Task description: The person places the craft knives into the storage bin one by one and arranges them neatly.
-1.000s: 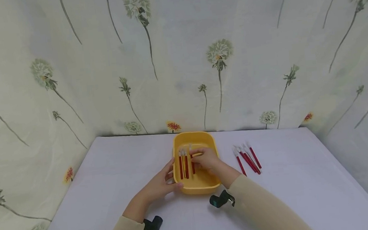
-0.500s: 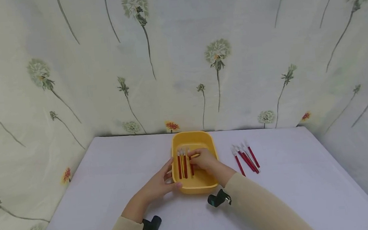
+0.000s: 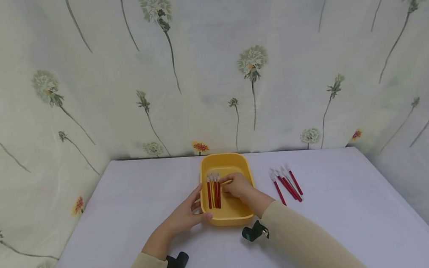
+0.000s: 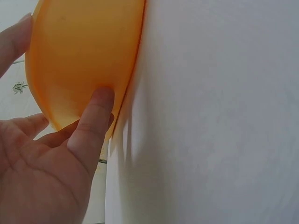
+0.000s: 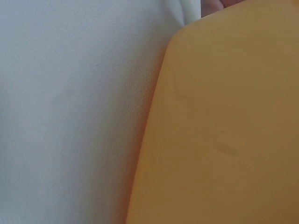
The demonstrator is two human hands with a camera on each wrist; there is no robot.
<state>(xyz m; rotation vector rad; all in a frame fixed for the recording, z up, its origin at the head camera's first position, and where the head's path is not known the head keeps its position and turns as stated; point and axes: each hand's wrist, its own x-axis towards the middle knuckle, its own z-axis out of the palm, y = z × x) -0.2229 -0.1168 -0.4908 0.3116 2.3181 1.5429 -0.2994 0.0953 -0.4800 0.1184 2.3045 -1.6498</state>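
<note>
A yellow tray (image 3: 230, 221) holds several slim paintbrushes (image 3: 209, 196) with red or yellow handles and pale tips, side by side along its left half. My left hand (image 3: 181, 215) grips the tray's left side, thumb at the near left corner; in the left wrist view its fingers (image 4: 96, 112) lie against the tray's outer wall. My right hand (image 3: 240, 187) reaches over the tray's right rim and pinches the rightmost paintbrush (image 3: 219, 197) of the row at its upper handle. The right wrist view shows mostly the tray's outer wall (image 5: 224, 116).
To the right of the tray, several loose red-handled paintbrushes (image 3: 288, 185) lie in a slanted bunch on the white table (image 3: 332, 209). A dandelion-patterned curtain (image 3: 208, 66) hangs behind the table and along both sides.
The paintbrush in my right fingers has moved left, up against the others in the row, closing the gap. My left hand keeps its place on the tray.
</note>
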